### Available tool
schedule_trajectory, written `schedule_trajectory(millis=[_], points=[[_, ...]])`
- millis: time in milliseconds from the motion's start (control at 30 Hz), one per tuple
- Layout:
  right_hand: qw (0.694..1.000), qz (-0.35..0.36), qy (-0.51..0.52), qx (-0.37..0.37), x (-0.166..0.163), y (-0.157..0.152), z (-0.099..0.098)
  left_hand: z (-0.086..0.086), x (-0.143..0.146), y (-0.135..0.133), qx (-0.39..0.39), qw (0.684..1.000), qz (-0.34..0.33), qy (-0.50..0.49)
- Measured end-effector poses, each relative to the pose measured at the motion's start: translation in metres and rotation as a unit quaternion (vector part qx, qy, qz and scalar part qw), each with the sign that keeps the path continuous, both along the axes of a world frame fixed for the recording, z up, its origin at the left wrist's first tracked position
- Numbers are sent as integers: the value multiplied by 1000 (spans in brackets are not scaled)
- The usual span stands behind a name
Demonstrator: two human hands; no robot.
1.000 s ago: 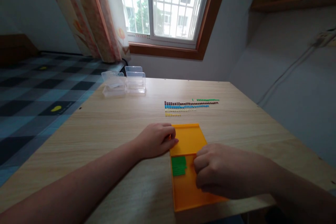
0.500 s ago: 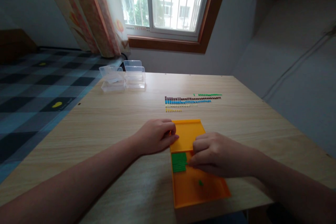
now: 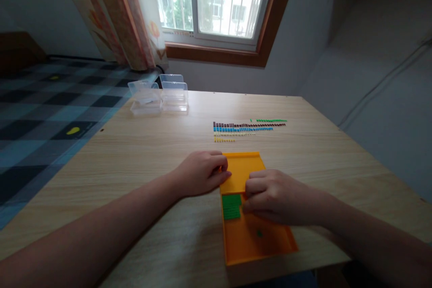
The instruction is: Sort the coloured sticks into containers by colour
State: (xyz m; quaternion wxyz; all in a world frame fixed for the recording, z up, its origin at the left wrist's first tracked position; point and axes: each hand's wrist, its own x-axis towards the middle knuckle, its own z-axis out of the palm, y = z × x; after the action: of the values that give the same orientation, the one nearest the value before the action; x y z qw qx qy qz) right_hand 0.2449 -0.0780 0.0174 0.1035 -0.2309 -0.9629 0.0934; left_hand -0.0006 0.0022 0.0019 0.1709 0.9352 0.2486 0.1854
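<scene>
A shallow orange tray (image 3: 259,254) lies near the table's front edge, its far part a brighter yellow-orange panel (image 3: 240,166). My left hand (image 3: 204,173) is closed at the left rim of that panel, thumb over the edge. Inside the near part, a green block of small pieces (image 3: 231,207) is packed against the left wall. My right hand (image 3: 273,198) reaches in from the right, fingers pinched on a small green piece at the block's right side; the fingers hide most of it. One loose green piece (image 3: 259,234) lies on the tray floor.
Beyond the tray, rows of tiny pieces lie on the table: green (image 3: 272,120), dark brown (image 3: 249,125), blue (image 3: 241,129), pale (image 3: 232,134) and yellow (image 3: 224,140). Clear plastic boxes (image 3: 174,99) with raised lids stand at the far left edge. A bed (image 3: 67,112) is to the left.
The right hand has shifted very slightly left, staying at the green block's edge. The left hand keeps its place on the tray, and the view has tilted a little.
</scene>
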Motion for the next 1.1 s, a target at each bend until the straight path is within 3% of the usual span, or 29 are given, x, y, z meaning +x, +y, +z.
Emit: schedule_trajectory(millis=[533,767,1100], points=[[997,-52,46,22,-5,-4,-2,1,0,0,10,1000,1,4],[999,-14,29,5,0,-4,8,-1,-1,1,9,1000,-2,10],[1000,-6,12,7,-5,-2,2,-1,-1,1,7,1000,-4,2]])
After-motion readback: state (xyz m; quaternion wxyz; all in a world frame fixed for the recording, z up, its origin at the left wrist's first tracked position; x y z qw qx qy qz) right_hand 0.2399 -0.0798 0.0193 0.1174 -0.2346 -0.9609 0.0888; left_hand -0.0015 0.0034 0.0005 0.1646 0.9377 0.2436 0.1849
